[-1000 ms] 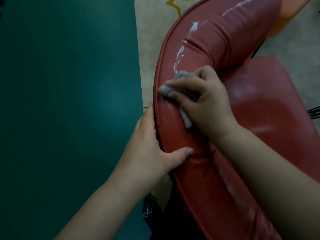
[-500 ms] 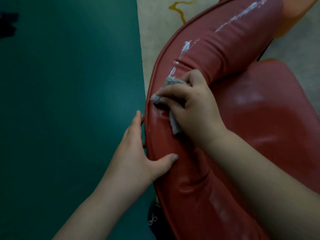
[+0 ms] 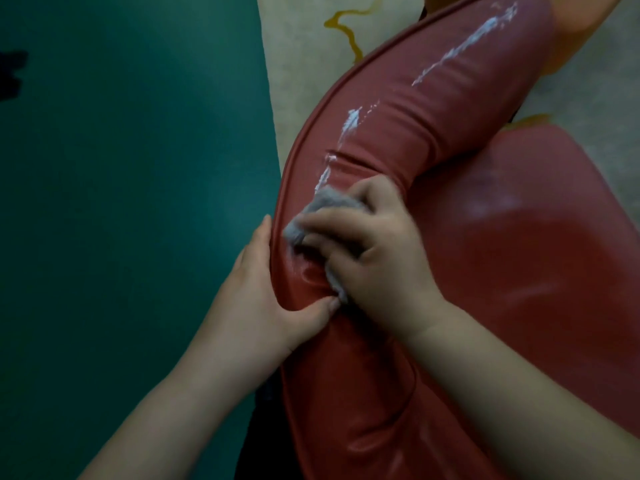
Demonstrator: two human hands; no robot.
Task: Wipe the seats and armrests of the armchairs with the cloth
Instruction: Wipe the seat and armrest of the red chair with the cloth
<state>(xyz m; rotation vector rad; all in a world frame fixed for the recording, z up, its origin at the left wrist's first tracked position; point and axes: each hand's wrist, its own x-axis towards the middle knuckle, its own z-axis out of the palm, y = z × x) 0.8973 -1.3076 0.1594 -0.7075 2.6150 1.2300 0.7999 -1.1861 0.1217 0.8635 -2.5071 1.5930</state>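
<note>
A red leather armchair fills the right half of the head view. Its curved padded armrest point(image 3: 433, 109) carries a streak of white foam point(image 3: 349, 123) along the top. The red seat point(image 3: 540, 258) lies to the right of it. My right hand point(image 3: 377, 251) presses a crumpled grey cloth point(image 3: 322, 209) onto the armrest, just below the foam streak. My left hand point(image 3: 256, 303) grips the armrest's outer edge, thumb on top and touching the cloth's lower end.
A teal floor point(image 3: 131, 202) spreads over the left side. Beyond the chair lies a beige floor area point(image 3: 298, 71) with a yellow squiggle point(image 3: 346, 29). An orange shape point(image 3: 585, 26) shows at the top right. Something dark point(image 3: 256, 434) sits below the armrest.
The view has shifted, so the chair sits lower and more to the left. My right hand with the cloth has slid down the armrest toward my left thumb.
</note>
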